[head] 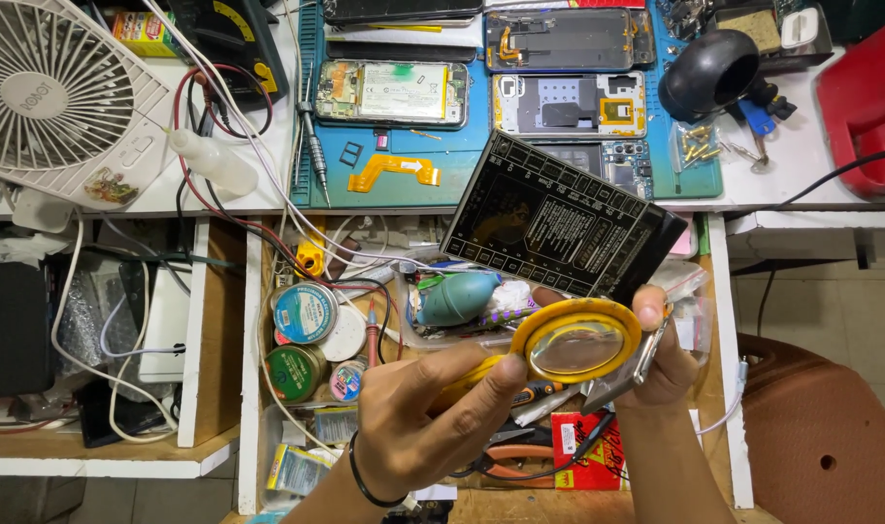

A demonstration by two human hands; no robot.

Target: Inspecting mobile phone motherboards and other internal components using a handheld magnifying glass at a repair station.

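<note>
Over an open drawer (253, 388) crammed with repair clutter, a person's two bare hands hold a yellow-rimmed magnifying glass (575, 342). Their left hand (433, 417), wearing a thin black band at the wrist, wraps its fingers around the yellow handle, the thumb pressed along it toward the lens. Their right hand (661, 359) pinches the far rim of the lens with thumb on top and also traps a slim silvery tool (possibly tweezers; it is too thin to be sure) (651, 351) against the fingers.

Just behind the lens, a black rectangular board with a grid of small printed cells (562, 218) leans out from the white bench edge over the drawer, tilted on one corner. Below it lie round tins (305, 312), a teal rubber blower bulb (457, 298) and tangled red and white wires. On the blue work mat (311, 189) above rest several opened phones (392, 93), an orange flex ribbon (394, 172) and a screwdriver. A white desk fan (59, 97) stands at the far left.

Risk, as a judgement: the right hand is managing two things at once, so the silvery tool could slip into the packed drawer. The overhanging black board looks poorly supported, and a knock from the lens could tip it down.
</note>
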